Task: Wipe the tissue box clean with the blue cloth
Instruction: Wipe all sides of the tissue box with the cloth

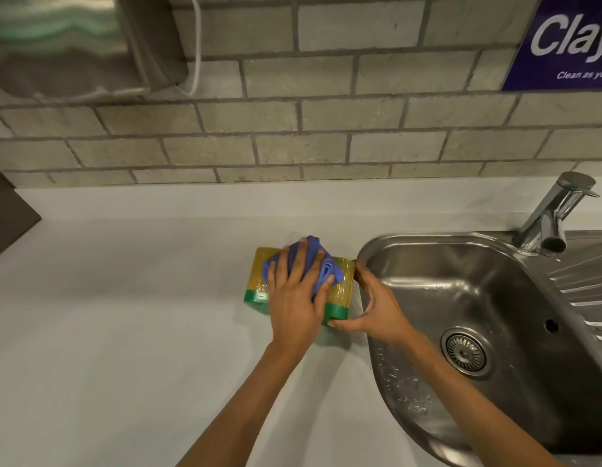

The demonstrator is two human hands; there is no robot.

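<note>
A yellow tissue box [259, 269] with a green band along its near edge sits on the pale counter, just left of the sink. The bunched blue cloth [329, 268] lies on the box's top. My left hand [294, 299] presses flat on the cloth, fingers spread and pointing away from me. My right hand [373, 306] grips the box's right side, thumb at the near green corner and fingers at the far corner. Most of the box's top is hidden under the cloth and hand.
A steel sink [461, 251] with a drain strainer [465, 352] and water drops lies right beside the box. A chrome tap [552, 215] stands at its far right. A tiled wall rises behind, with a paper towel dispenser [73, 45] top left and a blue sign [569, 42] top right.
</note>
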